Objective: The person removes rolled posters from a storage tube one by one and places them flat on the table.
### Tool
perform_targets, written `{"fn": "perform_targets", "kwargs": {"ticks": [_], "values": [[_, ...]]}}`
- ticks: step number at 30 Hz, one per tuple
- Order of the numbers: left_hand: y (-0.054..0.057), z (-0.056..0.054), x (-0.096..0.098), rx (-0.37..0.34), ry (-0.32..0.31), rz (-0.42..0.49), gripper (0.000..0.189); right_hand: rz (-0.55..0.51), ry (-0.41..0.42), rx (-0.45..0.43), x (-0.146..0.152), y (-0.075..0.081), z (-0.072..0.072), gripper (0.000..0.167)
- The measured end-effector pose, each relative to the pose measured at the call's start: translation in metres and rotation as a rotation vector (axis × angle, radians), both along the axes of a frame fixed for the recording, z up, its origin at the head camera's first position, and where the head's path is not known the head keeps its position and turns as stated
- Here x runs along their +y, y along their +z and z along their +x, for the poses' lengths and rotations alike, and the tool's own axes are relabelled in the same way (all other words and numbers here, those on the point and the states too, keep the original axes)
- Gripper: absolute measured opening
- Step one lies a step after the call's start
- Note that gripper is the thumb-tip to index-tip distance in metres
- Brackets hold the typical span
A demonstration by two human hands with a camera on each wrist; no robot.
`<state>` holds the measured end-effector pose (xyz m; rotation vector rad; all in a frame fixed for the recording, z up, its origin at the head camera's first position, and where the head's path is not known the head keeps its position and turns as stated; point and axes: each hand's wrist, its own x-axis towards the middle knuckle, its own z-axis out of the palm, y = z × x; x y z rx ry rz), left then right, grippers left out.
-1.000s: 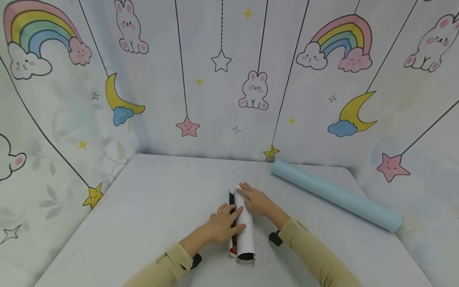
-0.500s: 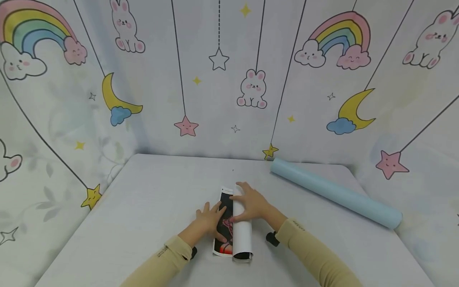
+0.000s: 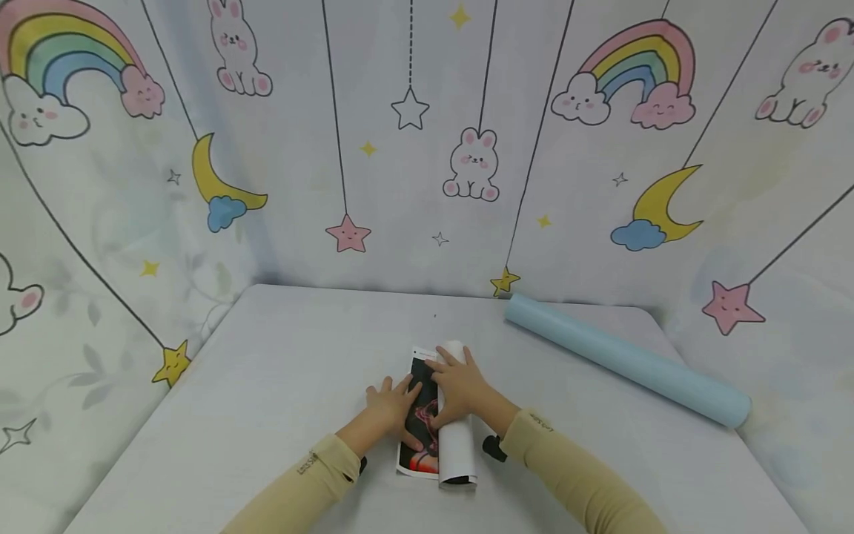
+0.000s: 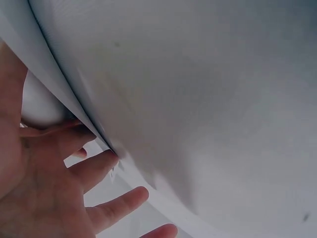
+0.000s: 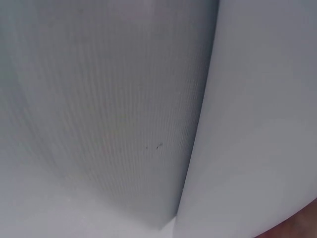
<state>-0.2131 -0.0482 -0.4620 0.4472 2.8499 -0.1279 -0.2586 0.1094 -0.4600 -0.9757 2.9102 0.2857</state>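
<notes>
White paper roll [image 3: 457, 454]: lower centre of the frame, lying lengthwise on the desk [image 3: 307, 334], dark inner face glimpsed at the near end.
Printed strip [image 3: 425, 428]: along the roll's left side, black with pink and red; a narrow sliver one second ago, now a broad band, only slightly wider than half a second ago.
Left hand [image 3: 388, 411]: shifted off the roll since one second ago, now spread over the strip, fingers apart, gripping nothing.
Right hand [image 3: 460, 387]: laid across the roll's upper half, fingers wide, thumb toward the left edge; too little seen to tell how firmly pressed.
Meaning: unrolling, judged as only partly done, with more sheet probably inside the roll.
Light-blue tube [image 3: 627, 361]: right side of the frame, slanting, well apart from both hands, unmoved.
</notes>
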Motion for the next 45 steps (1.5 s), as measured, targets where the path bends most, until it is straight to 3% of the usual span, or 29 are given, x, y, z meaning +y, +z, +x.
{"fn": "perform_targets", "kwargs": {"ticks": [11,21,32,45], "values": [[0.007,0.004,-0.004,0.004,0.004,0.021,0.105,0.093,-0.049,0.016,0.005,0.004,0.002,0.091],[0.004,0.0,-0.016,0.009,-0.001,-0.033,0.108,0.082,-0.075,0.027,0.015,-0.003,0.002,0.094],[0.011,0.003,-0.026,0.001,-0.001,-0.021,0.106,0.073,-0.057,0.041,0.028,-0.002,0.005,0.088],[0.001,0.0,-0.047,0.012,0.007,0.023,0.106,0.101,-0.146,0.041,0.079,-0.005,0.006,0.087]]}}
